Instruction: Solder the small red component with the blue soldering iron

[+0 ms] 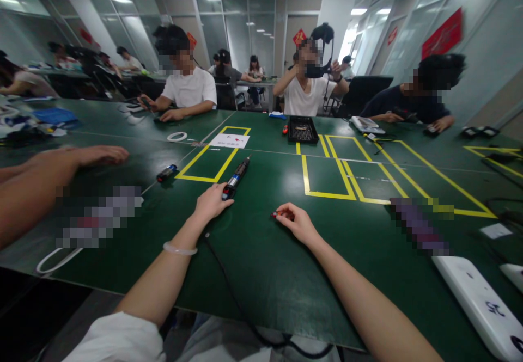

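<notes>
Glass partitions and ceiling strip lights close off a busy office where several people sit around a wide green table (261, 275) marked with yellow tape frames (327, 174). A co-worker's forearm (49, 179) lies along the near left edge, and long white devices (478, 302) lie at the right. Farther out a black tray (303, 129) stands near a white paper sheet (229, 140), and a second blue-tipped tool (166, 173) lies to the left, well apart from the person's hands. The person's left hand (210, 201), with a pale bracelet (180, 250) on its wrist, has its fingers curled around the rear end of a pen-shaped electric driver (236, 178). The driver lies flat on the table, pointing away, with its tip at the corner of a yellow frame, and a black cable (229, 288) runs back toward the body. The right hand (296, 220) rests on the table just beside it, thumb and forefinger pinched on a small red piece (274, 215) held low over the green surface. It is too small to tell exactly what it is. Judging from this, the work goes best with the pinch kept light at the fingertips so the piece stays visible, the wrist planted on the table, and the driver gripped nearer its middle for steadier control
</notes>
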Available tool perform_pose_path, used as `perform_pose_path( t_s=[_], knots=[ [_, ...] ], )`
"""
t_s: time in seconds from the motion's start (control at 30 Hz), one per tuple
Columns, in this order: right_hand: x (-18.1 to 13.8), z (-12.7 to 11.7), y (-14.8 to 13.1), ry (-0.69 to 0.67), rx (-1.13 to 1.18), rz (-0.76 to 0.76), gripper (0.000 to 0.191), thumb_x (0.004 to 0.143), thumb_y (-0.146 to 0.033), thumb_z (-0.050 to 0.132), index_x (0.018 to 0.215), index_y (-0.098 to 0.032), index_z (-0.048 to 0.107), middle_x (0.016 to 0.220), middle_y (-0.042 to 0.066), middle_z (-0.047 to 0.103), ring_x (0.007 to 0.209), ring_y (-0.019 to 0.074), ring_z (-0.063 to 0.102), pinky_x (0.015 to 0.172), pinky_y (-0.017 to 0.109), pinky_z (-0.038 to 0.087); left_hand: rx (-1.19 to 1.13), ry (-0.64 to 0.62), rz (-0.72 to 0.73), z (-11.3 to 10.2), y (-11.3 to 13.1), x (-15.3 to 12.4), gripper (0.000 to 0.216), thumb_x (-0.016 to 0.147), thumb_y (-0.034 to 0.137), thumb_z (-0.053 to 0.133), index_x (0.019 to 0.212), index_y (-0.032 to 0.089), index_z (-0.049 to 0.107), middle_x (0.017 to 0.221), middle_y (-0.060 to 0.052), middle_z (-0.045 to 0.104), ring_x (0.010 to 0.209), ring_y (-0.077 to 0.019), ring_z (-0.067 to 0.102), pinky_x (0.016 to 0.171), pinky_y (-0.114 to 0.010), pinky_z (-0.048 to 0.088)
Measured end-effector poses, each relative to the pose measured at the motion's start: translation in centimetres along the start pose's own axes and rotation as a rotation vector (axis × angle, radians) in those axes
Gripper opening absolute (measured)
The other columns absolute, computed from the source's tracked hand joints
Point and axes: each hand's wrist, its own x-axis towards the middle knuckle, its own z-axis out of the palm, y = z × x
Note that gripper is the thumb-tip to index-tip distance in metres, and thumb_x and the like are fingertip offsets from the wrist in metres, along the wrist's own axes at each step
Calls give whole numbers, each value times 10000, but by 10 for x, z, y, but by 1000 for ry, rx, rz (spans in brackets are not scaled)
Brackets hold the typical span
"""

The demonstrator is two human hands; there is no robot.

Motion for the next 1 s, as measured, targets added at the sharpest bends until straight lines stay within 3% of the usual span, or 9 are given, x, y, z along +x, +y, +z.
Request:
perform_pose_path(
  t_s=[0.27, 0.4, 0.7, 0.9, 1.0],
  knots=[
    [0, 1, 0, 27, -25, -42, 183, 824, -308, 630, 943, -171, 605, 746, -9, 568, 614, 112, 489, 575, 224, 391, -102, -30, 284, 8, 71, -24, 630, 802, 457, 604, 1363, 240, 414, 1272, -103, 534, 1133, -270, 539, 866, -338, 459],
    [0, 1, -1, 49, -52, -93, 161, 835, -286, 614, 944, -179, 563, 748, -16, 552, 608, 113, 484, 575, 222, 396, -128, -48, 366, 11, 95, -35, 638, 803, 424, 615, 1371, 247, 384, 1284, -87, 522, 1139, -253, 529, 881, -337, 460],
    [-1, 7, -6, 36, -373, -228, 31, 864, -219, 576, 883, -205, 597, 947, 34, 570, 752, 150, 557, 678, 249, 442, -194, -102, 477, 8, 109, -44, 602, 815, 359, 597, 1363, 243, 374, 1296, -89, 491, 1142, -243, 515, 931, -342, 444],
    [-4, 2, -8, -29, -421, -272, 134, 864, -199, 581, 987, -223, 628, 1065, 54, 593, 993, 199, 577, 846, 298, 464, -206, -120, 467, 6, 111, -46, 603, 825, 348, 580, 1374, 262, 345, 1328, -91, 467, 1178, -258, 492, 921, -367, 452],
    [-3, 1, -7, -43, -421, -288, 140, 880, -179, 553, 980, -226, 639, 1066, 58, 595, 1021, 200, 570, 872, 305, 458, -219, -110, 477, 6, 111, -48, 618, 824, 352, 587, 1378, 271, 324, 1391, -82, 422, 1211, -255, 469, 946, -373, 441]
  ],
)
